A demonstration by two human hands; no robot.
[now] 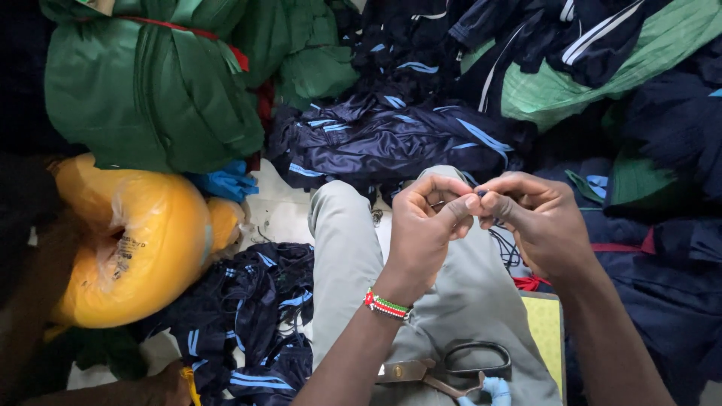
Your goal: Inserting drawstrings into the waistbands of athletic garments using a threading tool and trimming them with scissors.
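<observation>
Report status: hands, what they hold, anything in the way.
Left hand and right hand raised over the lap, fingers pinched together on a dark cord. Scissors rest on the lap. Nothing in the way.

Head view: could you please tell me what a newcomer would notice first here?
The left hand and right hand meet at centre, pinching something small, over a grey-trousered lap. Scissors lie on the lap below. A yellow bundle sits at left, amid green fabric and navy garments.
</observation>
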